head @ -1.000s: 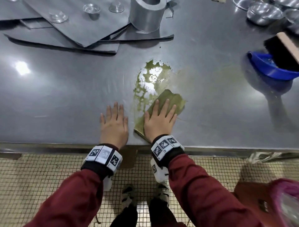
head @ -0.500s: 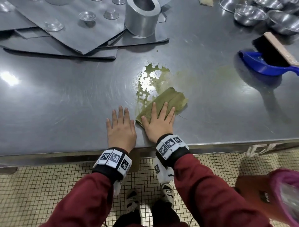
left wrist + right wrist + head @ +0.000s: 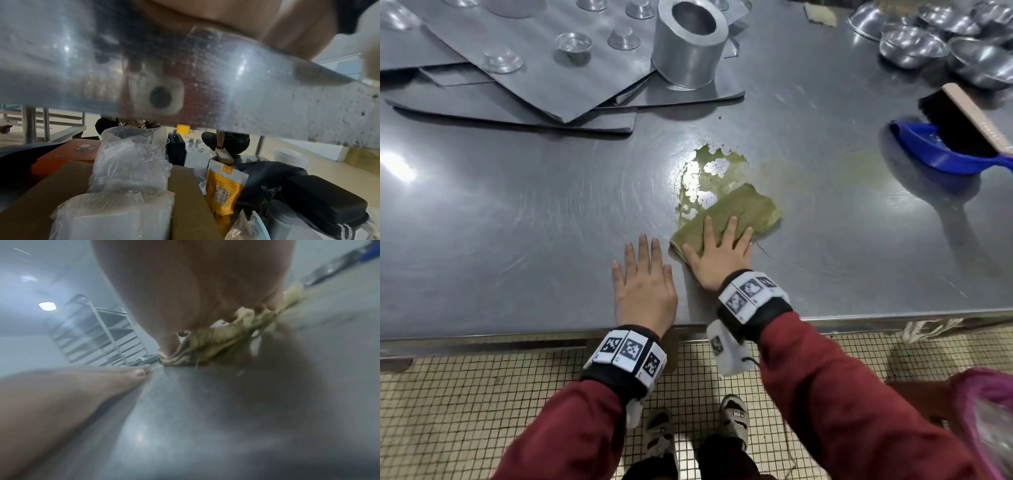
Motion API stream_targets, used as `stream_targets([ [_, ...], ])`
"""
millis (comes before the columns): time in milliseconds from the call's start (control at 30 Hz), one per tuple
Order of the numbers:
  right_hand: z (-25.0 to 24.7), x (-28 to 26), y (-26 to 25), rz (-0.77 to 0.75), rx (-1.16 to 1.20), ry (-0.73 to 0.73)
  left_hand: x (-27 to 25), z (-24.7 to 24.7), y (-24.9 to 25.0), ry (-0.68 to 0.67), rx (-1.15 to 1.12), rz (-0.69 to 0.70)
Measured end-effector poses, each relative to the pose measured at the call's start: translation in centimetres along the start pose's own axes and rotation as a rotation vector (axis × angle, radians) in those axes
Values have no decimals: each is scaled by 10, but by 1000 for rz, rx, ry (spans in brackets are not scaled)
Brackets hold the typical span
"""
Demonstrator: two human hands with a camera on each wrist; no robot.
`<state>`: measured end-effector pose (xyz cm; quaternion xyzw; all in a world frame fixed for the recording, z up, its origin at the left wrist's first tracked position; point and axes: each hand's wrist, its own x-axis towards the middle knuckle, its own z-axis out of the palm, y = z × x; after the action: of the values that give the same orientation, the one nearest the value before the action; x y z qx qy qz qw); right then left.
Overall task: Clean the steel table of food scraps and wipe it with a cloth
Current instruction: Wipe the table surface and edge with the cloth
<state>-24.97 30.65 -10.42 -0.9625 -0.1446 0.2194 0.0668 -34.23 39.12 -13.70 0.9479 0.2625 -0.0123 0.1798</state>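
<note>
Cloth (image 3: 736, 214) — green, folded — lies mid-frame on the steel table (image 3: 517, 212), pressed flat under the right hand (image 3: 717, 255); left hand (image 3: 643, 286) rests open-palmed just beside it.

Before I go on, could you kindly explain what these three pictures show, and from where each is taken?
No machine here: a person wears three cameras. The head view looks down at both hands on a steel table. The right hand presses flat on a green cloth beside a green spill; the left hand rests flat on bare steel. Neither grips anything. A dustpan with a brush, bowls and a metal cylinder lie further back. The left wrist view mostly sees the table's edge and clutter below; the right wrist view sees its palm on the cloth.
</note>
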Motion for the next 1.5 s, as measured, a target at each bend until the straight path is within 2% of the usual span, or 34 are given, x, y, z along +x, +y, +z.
stream_targets([
  [133, -21, -2, 16, -49, -194, -105, 1, -1, 0, -11, 10, 7],
  [200, -24, 6, 10, -19, -168, -127, 1, -1, 0, -11, 2, 11],
  [433, -6, 18, -2, 44, -57, -59, 1, 5, -3, 13, -4, 28],
  [600, -21, 54, -31, 134, 31, 0, 2, 6, -3, 29, 13, 33],
  [800, -17, 40, -21, 120, -60, -79, 2, 3, -2, 10, -12, 37],
  [967, -15, 46, -37, 164, 7, -11, 4, 1, 0, -21, 17, 18],
  [1033, -22, 50, -42, 171, -4, -36, 3, -6, 1, -35, 48, 16],
  [1133, -45, 53, -28, 70, -200, -144, 13, -22, -2, -53, 61, 22],
  [1200, -60, 58, -11, -129, -304, -163, 22, -31, -12, -65, 59, 0],
  [1300, -64, 67, 10, -504, -481, -210, 30, -31, -31, -137, 53, -56],
  [1333, -62, 71, 13, -562, -504, -247, 31, -28, -35, -147, 52, -60],
  [1400, -58, 80, 17, -594, -466, -286, 31, -22, -38, -104, 51, -49],
  [1500, -55, 94, 16, -565, -364, -254, 31, -16, -37, -44, 50, -53],
])
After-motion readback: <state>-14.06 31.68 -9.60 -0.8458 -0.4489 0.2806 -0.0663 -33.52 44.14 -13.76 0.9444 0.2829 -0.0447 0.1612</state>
